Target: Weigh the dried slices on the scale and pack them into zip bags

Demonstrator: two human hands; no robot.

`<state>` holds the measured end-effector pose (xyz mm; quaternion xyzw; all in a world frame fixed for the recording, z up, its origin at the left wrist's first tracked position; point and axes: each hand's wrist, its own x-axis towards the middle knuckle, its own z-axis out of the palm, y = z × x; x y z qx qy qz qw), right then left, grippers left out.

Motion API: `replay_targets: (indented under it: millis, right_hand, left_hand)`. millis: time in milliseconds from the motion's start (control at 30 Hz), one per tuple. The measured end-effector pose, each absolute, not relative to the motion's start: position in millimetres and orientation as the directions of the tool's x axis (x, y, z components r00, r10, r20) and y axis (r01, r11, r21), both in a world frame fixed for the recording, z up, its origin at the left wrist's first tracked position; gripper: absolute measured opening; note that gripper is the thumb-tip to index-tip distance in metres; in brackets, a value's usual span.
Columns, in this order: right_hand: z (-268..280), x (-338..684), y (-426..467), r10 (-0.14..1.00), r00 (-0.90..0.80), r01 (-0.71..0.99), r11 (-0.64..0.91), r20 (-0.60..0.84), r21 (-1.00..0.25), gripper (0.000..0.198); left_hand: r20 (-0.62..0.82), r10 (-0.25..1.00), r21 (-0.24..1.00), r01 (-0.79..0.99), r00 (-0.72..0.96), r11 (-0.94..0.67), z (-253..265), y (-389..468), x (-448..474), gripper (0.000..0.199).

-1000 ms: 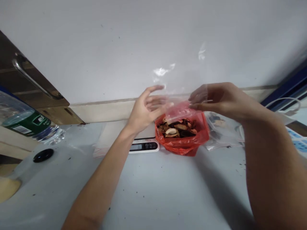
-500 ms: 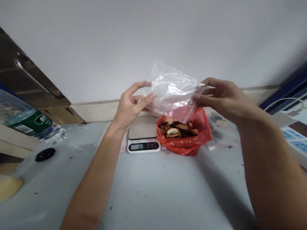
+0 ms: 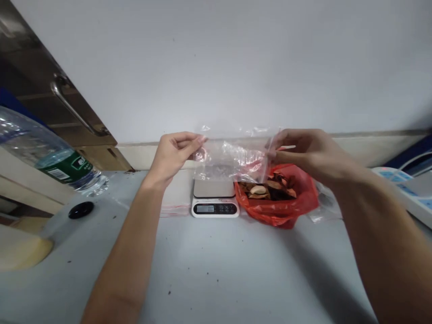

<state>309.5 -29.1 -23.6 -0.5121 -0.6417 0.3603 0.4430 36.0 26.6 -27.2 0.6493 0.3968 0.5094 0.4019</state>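
A clear plastic bag [image 3: 232,157] is stretched sideways between my two hands, above the scale and the red bag. My left hand [image 3: 177,155] pinches its left edge between thumb and fingers. At its right edge, my right hand [image 3: 300,150] grips it the same way. Below stands a white digital kitchen scale [image 3: 216,208] with a lit display, its plate partly covered by the clear bag. Just right of the scale, an open red plastic bag [image 3: 280,216] holds dried brown and reddish slices [image 3: 266,189] and a pale curved piece.
Flat clear bags with red seal lines [image 3: 174,209] lie left of the scale; another clear bag [image 3: 326,204] lies right of the red bag. At left are a large water bottle [image 3: 70,164] and a black round lid [image 3: 81,209]. A white power strip [image 3: 405,184] is at right.
The clear bag has been lowered and straightened from a tilted, crumpled shape into a level one. Both hands keep hold of it. The view has shifted slightly.
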Motion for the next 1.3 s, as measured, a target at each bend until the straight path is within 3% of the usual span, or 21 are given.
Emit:
replay_targets:
  millis: [100, 167, 233, 300, 333, 400, 500, 633, 833, 1000, 1100, 1167, 1300]
  right_hand:
    - [-27.6, 278.3, -23.5, 0.952, 0.020, 0.334, 0.282, 0.306, -0.900, 0.025]
    - [-31.0, 251.9, -17.9, 0.904, 0.044, 0.380, 0.379, 0.426, -0.844, 0.018]
    - [-34.0, 221.7, -12.8, 0.822, -0.037, 0.487, 0.512, 0.568, -0.708, 0.017]
    - [-37.0, 188.6, -10.3, 0.731, -0.226, 0.611, 0.621, 0.644, -0.491, 0.024]
    - [-38.9, 171.8, -10.4, 0.701, -0.338, 0.660, 0.653, 0.628, -0.373, 0.028]
    - [-44.8, 140.1, -13.2, 0.704, -0.549, 0.725, 0.669, 0.451, -0.162, 0.036]
    - [-59.5, 105.6, -19.7, 0.668, -0.733, 0.673, 0.740, 0.127, -0.008, 0.039]
    - [-78.8, 90.2, -23.8, 0.643, -0.763, 0.646, 0.763, -0.064, -0.033, 0.037]
    - [-86.7, 90.4, -20.8, 0.690, -0.712, 0.701, 0.705, -0.130, -0.103, 0.035]
    - [-90.4, 89.3, -23.8, 0.694, -0.709, 0.706, 0.700, -0.127, -0.109, 0.037]
    - [-89.0, 96.0, -29.2, 0.676, -0.726, 0.688, 0.714, -0.125, -0.129, 0.032]
    - [-86.5, 106.6, -32.2, 0.630, -0.766, 0.642, 0.739, -0.125, -0.207, 0.029]
    - [-77.5, 144.2, -36.9, 0.540, -0.840, 0.493, 0.723, -0.049, -0.484, 0.026]
  left_hand:
    - [0.273, 0.944, 0.921, 0.232, 0.186, -0.312, -22.7, 29.6, 1.5, 0.039]
    - [0.228, 0.968, 0.911, 0.328, 0.102, -0.249, -22.7, 34.6, -23.8, 0.036]
    - [0.083, 0.996, 0.884, 0.463, -0.013, -0.067, -26.7, 40.1, -48.4, 0.034]
    - [-0.014, 0.997, 0.856, 0.514, -0.082, 0.055, -34.1, 43.3, -69.3, 0.043]
    - [-0.065, 0.993, 0.846, 0.522, -0.104, 0.110, -38.5, 43.5, -77.5, 0.045]
    - [-0.185, 0.979, 0.850, 0.486, -0.088, 0.204, -48.0, 41.6, -88.8, 0.046]
    - [-0.333, 0.943, 0.812, 0.508, -0.001, 0.287, -61.8, 38.9, -94.8, 0.046]
    - [-0.323, 0.943, 0.714, 0.673, 0.077, 0.190, -78.1, 46.5, -93.2, 0.036]
    - [-0.175, 0.961, 0.606, 0.793, 0.215, -0.067, -88.4, 63.0, -73.2, 0.035]
    - [-0.280, 0.890, 0.513, 0.840, 0.359, -0.177, -89.6, 62.3, -51.9, 0.061]
    - [-0.338, 0.873, 0.422, 0.886, 0.351, -0.193, -90.4, 60.8, -45.0, 0.063]
    - [-0.369, 0.868, 0.360, 0.912, 0.332, -0.196, -89.8, 59.1, -41.5, 0.070]
    - [-0.396, 0.871, 0.258, 0.945, 0.291, -0.199, -87.2, 54.6, -33.6, 0.093]
